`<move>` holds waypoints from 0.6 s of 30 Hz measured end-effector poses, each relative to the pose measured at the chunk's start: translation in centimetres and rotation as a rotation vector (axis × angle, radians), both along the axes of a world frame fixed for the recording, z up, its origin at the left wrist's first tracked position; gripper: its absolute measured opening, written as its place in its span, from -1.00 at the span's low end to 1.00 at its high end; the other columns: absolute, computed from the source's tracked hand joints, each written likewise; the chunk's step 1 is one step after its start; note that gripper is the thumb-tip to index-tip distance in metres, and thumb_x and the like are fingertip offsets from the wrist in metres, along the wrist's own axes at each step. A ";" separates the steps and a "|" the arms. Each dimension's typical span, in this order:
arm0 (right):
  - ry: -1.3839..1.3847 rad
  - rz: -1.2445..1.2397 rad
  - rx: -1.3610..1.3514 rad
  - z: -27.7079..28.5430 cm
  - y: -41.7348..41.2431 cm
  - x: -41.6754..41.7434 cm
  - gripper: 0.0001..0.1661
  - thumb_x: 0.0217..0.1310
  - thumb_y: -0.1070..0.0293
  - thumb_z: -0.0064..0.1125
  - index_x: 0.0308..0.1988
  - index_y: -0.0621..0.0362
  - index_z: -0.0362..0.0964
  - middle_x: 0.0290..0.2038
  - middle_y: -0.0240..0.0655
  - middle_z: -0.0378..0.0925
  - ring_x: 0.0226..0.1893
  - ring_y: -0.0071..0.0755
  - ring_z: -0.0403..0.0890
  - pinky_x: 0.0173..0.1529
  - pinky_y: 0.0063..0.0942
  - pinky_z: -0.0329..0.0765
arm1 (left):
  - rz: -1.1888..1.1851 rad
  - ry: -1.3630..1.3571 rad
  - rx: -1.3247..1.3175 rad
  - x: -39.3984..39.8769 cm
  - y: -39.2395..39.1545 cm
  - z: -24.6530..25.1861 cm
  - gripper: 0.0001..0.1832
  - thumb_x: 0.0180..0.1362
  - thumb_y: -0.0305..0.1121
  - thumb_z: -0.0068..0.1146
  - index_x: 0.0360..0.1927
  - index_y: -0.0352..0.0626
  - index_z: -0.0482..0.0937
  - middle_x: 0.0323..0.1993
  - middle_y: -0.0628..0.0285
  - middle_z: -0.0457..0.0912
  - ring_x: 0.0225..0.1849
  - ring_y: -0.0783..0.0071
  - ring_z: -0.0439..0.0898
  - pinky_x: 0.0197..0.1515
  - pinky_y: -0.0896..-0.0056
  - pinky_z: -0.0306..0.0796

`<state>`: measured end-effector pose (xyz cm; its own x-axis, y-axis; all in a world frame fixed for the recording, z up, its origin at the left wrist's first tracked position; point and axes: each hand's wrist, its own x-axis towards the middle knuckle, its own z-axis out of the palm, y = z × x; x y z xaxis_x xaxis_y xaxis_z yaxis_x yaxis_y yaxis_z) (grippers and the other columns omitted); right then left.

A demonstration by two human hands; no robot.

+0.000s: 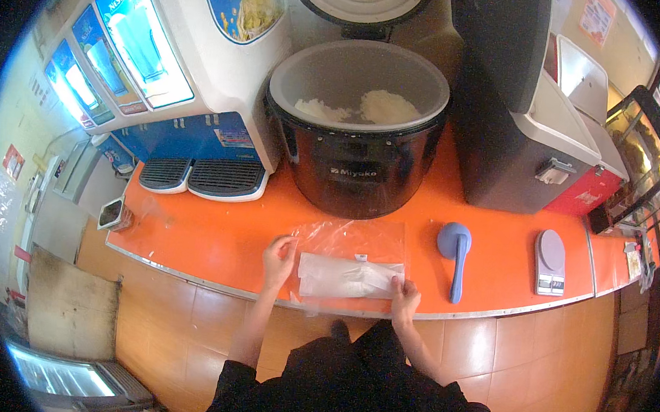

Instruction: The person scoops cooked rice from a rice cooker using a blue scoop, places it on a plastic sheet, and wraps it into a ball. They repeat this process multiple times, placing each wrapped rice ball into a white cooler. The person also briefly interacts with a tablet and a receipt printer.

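Observation:
A stack of whitish, thin plastic bags or sheets point(342, 277) lies near the front edge of the orange counter. Under and behind it is a clear plastic bag point(339, 234), spread out and wrinkled. My left hand point(279, 262) pinches the clear bag's left edge between thumb and fingers. At the stack's right end, my right hand point(405, 298) grips the corner with the thumb on top. Behind the bags stands a black Miyako rice cooker point(360, 174), its lid raised, with white rice point(388, 107) in two heaps inside.
Right of the bags lies a blue rice scoop point(458, 259), then a digital kitchen scale point(550, 262). A drink dispenser point(235, 87) stands back left, a small clear container point(115, 214) at the counter's left end. A dark cooler box point(514, 155) stands back right.

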<state>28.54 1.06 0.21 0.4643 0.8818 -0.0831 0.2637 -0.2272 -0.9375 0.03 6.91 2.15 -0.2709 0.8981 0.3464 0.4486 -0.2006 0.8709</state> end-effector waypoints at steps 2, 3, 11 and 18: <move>0.012 -0.008 -0.011 0.1 0.1 0.1 -0.66 0.04 0.26 0.14 -0.47 0.40 0.38 -0.62 -0.33 0.42 -0.55 -0.52 0.35 -0.43 -0.46 0.35 | -0.252 0.205 0.100 2.6 0.1 3.2 -0.74 -0.09 -0.53 0.05 -0.24 -0.24 0.52 -0.16 0.09 0.50 -0.08 0.23 0.45 -0.02 0.33 0.30; 0.042 -0.017 -0.007 0.5 0.1 0.0 -0.66 0.04 0.26 0.14 -0.46 0.40 0.39 -0.62 -0.32 0.43 -0.55 -0.53 0.36 -0.43 -0.46 0.35 | -0.402 0.406 0.083 4.1 -0.6 5.1 -0.69 -0.05 -0.44 0.04 -0.16 -0.23 0.48 -0.07 0.07 0.44 0.00 0.20 0.38 0.05 0.27 0.24; 0.062 -0.222 0.223 1.5 1.3 -0.3 -0.73 0.10 0.30 0.07 -0.49 0.31 0.37 -0.49 -0.35 0.41 -0.42 -0.46 0.36 -0.29 -0.46 0.32 | -0.644 0.783 0.093 10.8 -4.9 3.1 -0.36 0.03 -0.29 -0.03 0.14 -0.42 0.10 0.17 -0.08 0.15 0.21 0.06 0.14 0.24 0.13 0.01; -0.553 0.421 0.426 5.6 1.6 -4.0 -0.80 0.01 0.53 -0.01 -0.26 0.29 0.29 -0.24 -0.08 0.32 -0.19 -0.04 0.32 -0.10 -0.23 0.28 | -0.338 0.497 -0.002 11.4 -6.3 0.9 -0.53 -0.07 -0.56 -0.07 0.02 -0.26 0.32 -0.05 -0.01 0.40 -0.02 0.07 0.39 0.01 0.17 0.28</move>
